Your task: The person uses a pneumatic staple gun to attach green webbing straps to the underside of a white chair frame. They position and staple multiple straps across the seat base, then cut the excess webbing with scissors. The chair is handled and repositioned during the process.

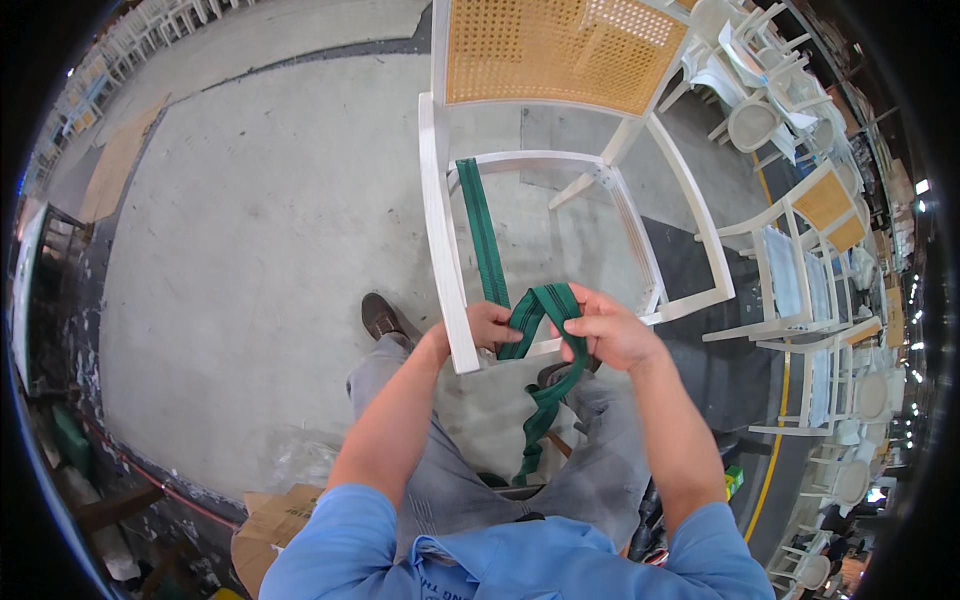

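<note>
Across the open seat of the white wooden chair frame with a cane back [445, 250] runs one green webbing strap [483, 235] — the only one stretched so far, so most weaving looks left. Left hand [487, 325] and right hand [610, 328] both grip the strap's folded slack at the front rail — its tail hangs down between the knees.

Green woven webbing strap [540, 320], matt ribbed cloth, pinched by both hands. Chair frame [445, 250] under the grip: white painted wood, smooth, semi-gloss. Cane back [560, 50] beyond: tan woven mesh. Floor [250, 250]: rough grey concrete.
</note>
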### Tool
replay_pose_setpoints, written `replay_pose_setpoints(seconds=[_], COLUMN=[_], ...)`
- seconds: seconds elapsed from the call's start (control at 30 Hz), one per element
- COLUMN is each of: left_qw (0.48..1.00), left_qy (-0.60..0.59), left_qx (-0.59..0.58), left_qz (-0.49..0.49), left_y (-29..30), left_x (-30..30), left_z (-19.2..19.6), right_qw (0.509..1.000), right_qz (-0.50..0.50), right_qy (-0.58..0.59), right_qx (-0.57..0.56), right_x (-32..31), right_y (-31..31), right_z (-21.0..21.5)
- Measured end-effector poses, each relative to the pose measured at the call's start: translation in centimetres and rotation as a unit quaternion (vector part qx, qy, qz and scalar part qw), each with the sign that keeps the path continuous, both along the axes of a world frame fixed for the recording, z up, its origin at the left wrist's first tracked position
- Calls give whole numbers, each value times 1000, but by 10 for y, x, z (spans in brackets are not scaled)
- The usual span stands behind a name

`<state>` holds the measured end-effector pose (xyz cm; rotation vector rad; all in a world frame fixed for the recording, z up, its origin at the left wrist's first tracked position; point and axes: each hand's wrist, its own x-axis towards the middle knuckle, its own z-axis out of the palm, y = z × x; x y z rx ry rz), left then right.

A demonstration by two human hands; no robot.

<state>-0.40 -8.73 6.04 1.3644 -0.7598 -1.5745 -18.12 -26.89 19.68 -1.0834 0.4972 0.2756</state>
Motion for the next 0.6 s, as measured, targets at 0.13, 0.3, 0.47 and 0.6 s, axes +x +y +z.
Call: replay_pose_setpoints(seconds=[0.13,0.3,0.47,0.6], left_qw=[975,937,920,918], left_qy=[-198,-329,-384,-379], left_qx=[21,-9,39,70], left_qz=[97,119,76,92], left_y=[-11,-8,-25,-17], left_x=[1,3,5,11], left_z=[-16,-31,-29,-32], right_qw=[926,655,613,742], right_qz=[214,155,159,-47], right_qy=[126,-64,-8,-48], right_qx=[-285,-737,-774,-667], right_x=[37,110,112,60], right_y=[-66,-87,-64,-55], right_z=[9,-31,-121,-117])
